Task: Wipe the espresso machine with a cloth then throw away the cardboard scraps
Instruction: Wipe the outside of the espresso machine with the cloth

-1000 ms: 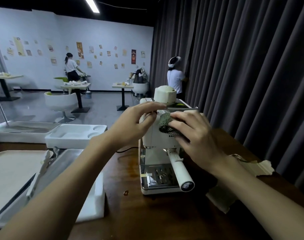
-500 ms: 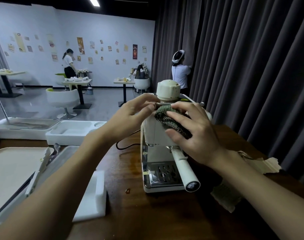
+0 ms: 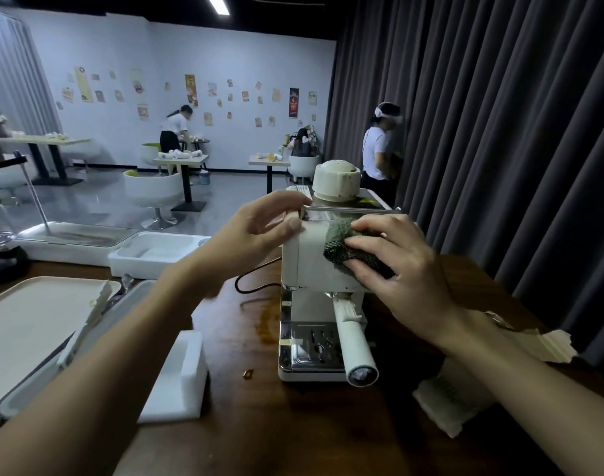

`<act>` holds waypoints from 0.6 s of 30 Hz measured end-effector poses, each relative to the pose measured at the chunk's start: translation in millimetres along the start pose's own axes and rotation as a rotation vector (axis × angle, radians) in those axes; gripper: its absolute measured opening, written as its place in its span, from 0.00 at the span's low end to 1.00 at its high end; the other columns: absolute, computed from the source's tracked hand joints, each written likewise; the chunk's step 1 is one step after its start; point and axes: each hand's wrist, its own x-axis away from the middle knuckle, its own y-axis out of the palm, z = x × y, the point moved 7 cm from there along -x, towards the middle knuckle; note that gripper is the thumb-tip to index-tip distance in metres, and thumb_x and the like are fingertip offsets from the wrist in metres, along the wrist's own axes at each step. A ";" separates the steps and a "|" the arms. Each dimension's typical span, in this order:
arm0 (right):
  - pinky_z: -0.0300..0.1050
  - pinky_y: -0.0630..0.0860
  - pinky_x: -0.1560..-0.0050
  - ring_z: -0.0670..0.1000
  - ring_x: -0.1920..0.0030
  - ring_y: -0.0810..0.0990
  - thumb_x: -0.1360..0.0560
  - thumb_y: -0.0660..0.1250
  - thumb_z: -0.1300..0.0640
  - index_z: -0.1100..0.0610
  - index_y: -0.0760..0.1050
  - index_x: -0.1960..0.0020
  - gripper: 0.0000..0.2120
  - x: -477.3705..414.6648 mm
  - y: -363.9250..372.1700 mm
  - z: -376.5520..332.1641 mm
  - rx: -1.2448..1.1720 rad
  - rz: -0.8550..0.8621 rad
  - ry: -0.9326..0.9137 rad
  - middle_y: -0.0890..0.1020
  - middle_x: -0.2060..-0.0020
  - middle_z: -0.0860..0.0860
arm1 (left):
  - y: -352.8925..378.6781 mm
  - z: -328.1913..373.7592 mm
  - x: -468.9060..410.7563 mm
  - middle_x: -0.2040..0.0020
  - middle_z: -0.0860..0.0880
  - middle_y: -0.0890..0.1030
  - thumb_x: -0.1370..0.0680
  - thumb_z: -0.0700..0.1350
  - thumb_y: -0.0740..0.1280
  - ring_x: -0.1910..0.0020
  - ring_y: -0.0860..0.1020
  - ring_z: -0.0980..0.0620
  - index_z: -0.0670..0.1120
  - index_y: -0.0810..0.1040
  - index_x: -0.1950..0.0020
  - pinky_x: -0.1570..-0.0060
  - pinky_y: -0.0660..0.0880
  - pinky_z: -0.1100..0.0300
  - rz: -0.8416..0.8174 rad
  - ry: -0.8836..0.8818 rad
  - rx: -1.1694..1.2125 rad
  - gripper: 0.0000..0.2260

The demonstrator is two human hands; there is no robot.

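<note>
Since half a second ago the cloth (image 3: 341,243) has slid a little to the right across the upper front of the machine (image 3: 307,266), carried by the right hand (image 3: 408,273). That hand grasps the bunched green cloth, its fingers laid over the top and the thumb under the lower edge, and presses it flat against the machine's right half, just below the metal top rim. The left hand (image 3: 255,231) has barely shifted. It grips the machine's top left corner, with its fingers curled over the top edge and its thumb set against the front. A round cap (image 3: 336,180) stands on top of the machine, behind both hands. A white handle (image 3: 353,341) sticks out of the machine's front towards the camera, above the drip tray (image 3: 307,341). The machine stands on a dark wooden table (image 3: 293,427). Two torn cardboard scraps lie on the table to the machine's right, one (image 3: 547,341) beyond the right forearm and one (image 3: 444,403) nearer the camera. To the machine's left lie a foam block (image 3: 180,376) and, further left, a pale tray (image 3: 29,321).
</note>
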 end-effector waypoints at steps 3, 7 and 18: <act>0.57 0.73 0.44 0.58 0.44 0.77 0.26 0.72 0.61 0.63 0.81 0.45 0.11 -1.1 3.9 -4.2 0.045 -0.023 -0.055 0.80 0.45 0.57 | -2.9 0.8 -1.0 0.37 0.57 0.80 0.21 0.49 0.66 0.33 0.75 0.62 0.53 0.76 0.35 0.36 0.73 0.67 -0.011 -0.031 -0.040 0.14; 0.56 0.73 0.47 0.58 0.44 0.78 0.27 0.72 0.61 0.62 0.82 0.44 0.12 -14.6 18.2 -18.0 0.048 -0.035 -0.078 0.81 0.45 0.56 | -5.6 5.6 -2.8 0.42 0.61 0.82 0.16 0.46 0.61 0.37 0.77 0.65 0.58 0.76 0.37 0.41 0.74 0.69 -0.019 -0.035 -0.054 0.10; 0.59 0.73 0.46 0.59 0.44 0.77 0.27 0.73 0.62 0.62 0.82 0.44 0.12 8.2 -6.7 5.8 0.173 -0.018 0.004 0.81 0.44 0.56 | -1.9 3.8 -1.2 0.37 0.66 0.74 0.19 0.50 0.64 0.37 0.70 0.76 0.66 0.71 0.37 0.45 0.68 0.81 -0.099 0.030 -0.090 0.14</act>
